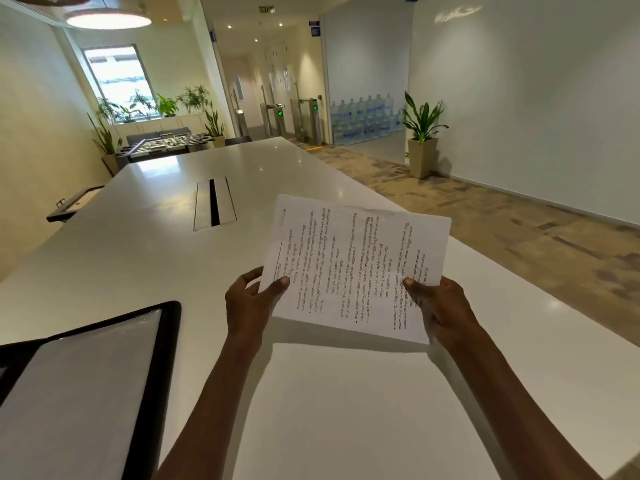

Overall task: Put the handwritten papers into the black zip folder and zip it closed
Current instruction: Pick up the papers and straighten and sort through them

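Folder [86, 386] lies flat at the table's [145, 258] near-left, black rim around a clear panel; can't tell from here whether the zip is open or where the mouth is. Left hand [247, 299] pinches the papers [353, 268] at their near-left corner, thumb on top. Right hand [440, 306] pinches the near-right corner the same way. Papers are held up off the table, well right of the folder, writing sideways to the view.

Step in hand, as I read it: carry the stack over and feed it in. Suggest squaring the edges first, then keeping one hand on the papers and freeing the left to hold the folder mouth open. Lead with a short edge, slide flat, keep corners out of the zip track.

Table is long, white, glossy, with a cable hatch [214, 204] mid-way. Room: potted plants by a window far left, turnstiles behind, stacked water bottles [363, 116], another plant [422, 133] at the right wall, patterned carpet.
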Motion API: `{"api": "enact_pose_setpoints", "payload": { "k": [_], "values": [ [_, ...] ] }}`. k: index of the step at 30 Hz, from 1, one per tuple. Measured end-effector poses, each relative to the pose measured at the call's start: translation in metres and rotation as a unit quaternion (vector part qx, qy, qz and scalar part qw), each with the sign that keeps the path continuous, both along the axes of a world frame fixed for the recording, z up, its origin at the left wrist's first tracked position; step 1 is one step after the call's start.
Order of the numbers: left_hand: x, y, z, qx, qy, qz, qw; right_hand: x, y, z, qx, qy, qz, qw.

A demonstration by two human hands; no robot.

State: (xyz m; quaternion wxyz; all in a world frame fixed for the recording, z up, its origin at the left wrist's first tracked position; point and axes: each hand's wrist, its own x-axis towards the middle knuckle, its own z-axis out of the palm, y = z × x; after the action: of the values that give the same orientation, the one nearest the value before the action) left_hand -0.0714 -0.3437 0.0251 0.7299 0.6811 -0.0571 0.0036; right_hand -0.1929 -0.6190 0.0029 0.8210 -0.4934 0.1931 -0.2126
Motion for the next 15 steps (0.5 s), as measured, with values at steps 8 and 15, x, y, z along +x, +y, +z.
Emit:
{"api": "enact_pose_setpoints", "payload": {
  "k": [8,15],
  "values": [
    [-0.020,-0.022,0.017,-0.231,0.056,-0.061,0.969,0.002,0.016,-0.003,0.022,-0.045,0.010,0.999],
    [-0.044,-0.053,0.027,-0.252,0.054,-0.106,0.960,0.008,0.036,-0.008,0.060,-0.089,0.021,0.994]
  ]
}}
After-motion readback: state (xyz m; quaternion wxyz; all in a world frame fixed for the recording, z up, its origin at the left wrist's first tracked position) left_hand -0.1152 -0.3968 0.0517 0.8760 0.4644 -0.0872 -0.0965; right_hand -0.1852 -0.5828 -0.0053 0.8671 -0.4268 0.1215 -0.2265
